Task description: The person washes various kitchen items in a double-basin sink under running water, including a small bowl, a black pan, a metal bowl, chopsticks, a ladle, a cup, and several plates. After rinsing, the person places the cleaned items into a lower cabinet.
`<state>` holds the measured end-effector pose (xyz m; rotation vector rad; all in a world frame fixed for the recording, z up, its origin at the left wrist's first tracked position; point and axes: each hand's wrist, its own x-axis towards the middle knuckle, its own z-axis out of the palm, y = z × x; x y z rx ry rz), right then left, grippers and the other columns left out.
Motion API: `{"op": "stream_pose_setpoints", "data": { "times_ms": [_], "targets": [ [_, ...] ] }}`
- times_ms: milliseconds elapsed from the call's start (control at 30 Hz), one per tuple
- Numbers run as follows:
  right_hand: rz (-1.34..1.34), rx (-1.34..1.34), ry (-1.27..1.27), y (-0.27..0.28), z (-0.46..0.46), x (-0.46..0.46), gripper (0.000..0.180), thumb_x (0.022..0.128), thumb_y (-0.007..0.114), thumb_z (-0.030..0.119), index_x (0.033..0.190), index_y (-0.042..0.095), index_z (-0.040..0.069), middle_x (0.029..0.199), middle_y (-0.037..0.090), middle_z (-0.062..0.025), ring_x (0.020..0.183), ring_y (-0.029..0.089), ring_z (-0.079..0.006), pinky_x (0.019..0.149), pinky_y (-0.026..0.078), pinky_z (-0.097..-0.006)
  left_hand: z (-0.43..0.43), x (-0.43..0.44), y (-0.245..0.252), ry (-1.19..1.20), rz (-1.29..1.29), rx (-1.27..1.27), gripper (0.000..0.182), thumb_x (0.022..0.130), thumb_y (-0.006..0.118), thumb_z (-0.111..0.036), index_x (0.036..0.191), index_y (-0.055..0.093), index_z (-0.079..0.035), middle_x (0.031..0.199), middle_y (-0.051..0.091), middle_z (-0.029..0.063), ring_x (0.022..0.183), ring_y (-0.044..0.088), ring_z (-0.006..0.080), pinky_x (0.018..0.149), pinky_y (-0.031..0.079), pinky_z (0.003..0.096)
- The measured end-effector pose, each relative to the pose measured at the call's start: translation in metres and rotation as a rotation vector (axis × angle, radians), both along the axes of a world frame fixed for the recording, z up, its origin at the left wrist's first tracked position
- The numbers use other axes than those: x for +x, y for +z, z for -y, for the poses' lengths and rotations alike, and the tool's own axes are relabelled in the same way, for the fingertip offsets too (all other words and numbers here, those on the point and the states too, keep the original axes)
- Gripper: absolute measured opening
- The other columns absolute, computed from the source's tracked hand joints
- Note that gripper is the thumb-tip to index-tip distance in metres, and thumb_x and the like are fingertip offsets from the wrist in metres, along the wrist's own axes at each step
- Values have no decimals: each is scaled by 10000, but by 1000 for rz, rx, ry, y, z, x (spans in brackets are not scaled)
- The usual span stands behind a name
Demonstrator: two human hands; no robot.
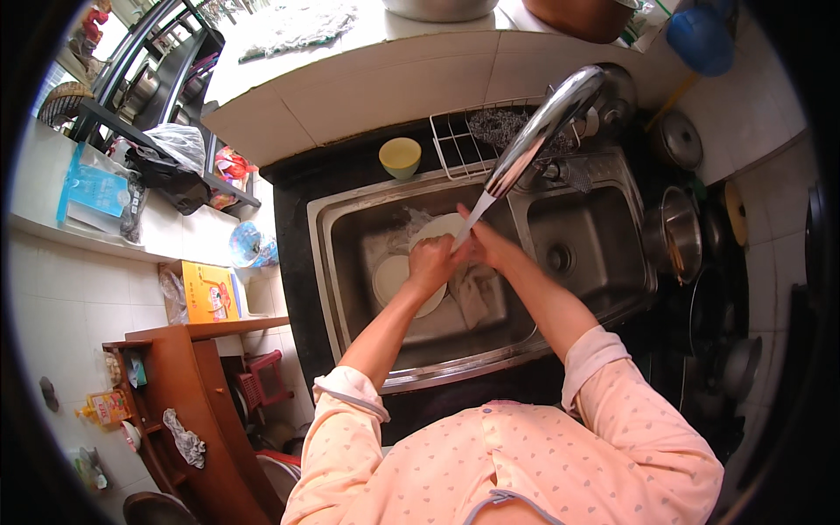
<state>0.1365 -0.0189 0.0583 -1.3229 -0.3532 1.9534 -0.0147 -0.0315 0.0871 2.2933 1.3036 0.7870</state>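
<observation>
Water runs from the chrome faucet (548, 131) onto my hands over the large basin of the steel sink (518, 308). My left hand (433, 262) is curled beside the stream, touching or very near my right hand (482, 243). Behind them a white dish (436, 226) shows in part; whether a hand grips it cannot be told. Lower in the basin lie white plates (392, 279), partly hidden by my left hand and wrist. A wet pale cloth (471, 302) lies on the basin floor below my right hand.
A yellow-green bowl (400, 157) stands on the black counter behind the sink, beside a white wire rack (459, 147) holding a dark mesh scourer. The small basin (577, 230) is to the right. Beyond it stand a steel bowl (672, 230) and pans.
</observation>
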Motion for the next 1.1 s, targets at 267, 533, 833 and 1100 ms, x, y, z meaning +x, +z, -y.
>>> {"op": "stream_pose_setpoints", "data": {
  "times_ms": [267, 533, 833, 1100],
  "targets": [
    [1042, 753, -241, -16, 21, -39, 402, 793, 577, 360, 1099, 530, 103, 1027, 549, -62, 968, 510, -254, 822, 403, -375, -15, 29, -34, 604, 530, -520, 389, 809, 576, -342, 647, 592, 12, 631, 601, 165, 577, 578, 260, 520, 423, 379],
    [686, 543, -44, 1, 17, -75, 373, 815, 572, 314, 1100, 546, 75, 1076, 530, -86, 1068, 465, -251, 862, 373, -329, -4, -12, -29, 903, 871, -716, 368, 825, 571, -274, 668, 615, 56, 619, 598, 75, 569, 528, 151, 526, 418, 334],
    [276, 573, -313, -19, 60, -41, 551, 882, 524, 239, 1358, 272, 121, 1276, 393, -42, 1098, 426, -157, 874, 388, -288, -17, 18, -8, 782, 929, -710, 376, 797, 602, -296, 642, 610, 46, 582, 580, 92, 536, 485, 140, 523, 409, 329],
    [-268, 149, -168, 16, 67, 24, 602, 826, 529, 465, 1299, 331, 149, 1164, 469, -76, 1022, 506, -213, 746, 485, -377, 14, 48, 9, 305, 60, -21, 292, 795, 589, -292, 659, 626, -36, 602, 583, 148, 570, 559, 348, 530, 423, 395]
  ]
}}
